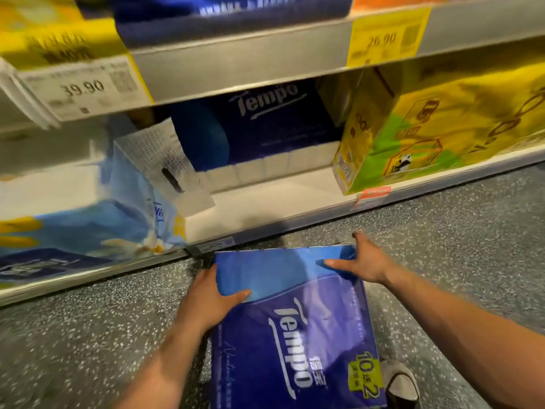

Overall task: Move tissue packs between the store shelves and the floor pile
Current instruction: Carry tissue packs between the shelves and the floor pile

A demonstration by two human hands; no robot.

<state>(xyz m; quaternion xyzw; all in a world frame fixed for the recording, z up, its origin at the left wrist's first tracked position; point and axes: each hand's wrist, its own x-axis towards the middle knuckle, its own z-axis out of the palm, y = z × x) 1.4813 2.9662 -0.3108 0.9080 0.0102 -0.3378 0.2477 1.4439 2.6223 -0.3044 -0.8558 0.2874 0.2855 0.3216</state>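
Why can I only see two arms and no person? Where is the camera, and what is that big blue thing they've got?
The camera sits on the person's head and looks forward and down, so you see only their arms, like when you look at your own hands. There is no robot here. The left hand and the right hand hold a big blue Tempo tissue pack by its sides, thumbs on top. It is over the speckled floor, just in front of the bottom shelf. I cannot tell if it touches the floor. On that shelf stand another blue Tempo pack, a yellow pack and a light blue pack. The white tag shows a price, 39.90.
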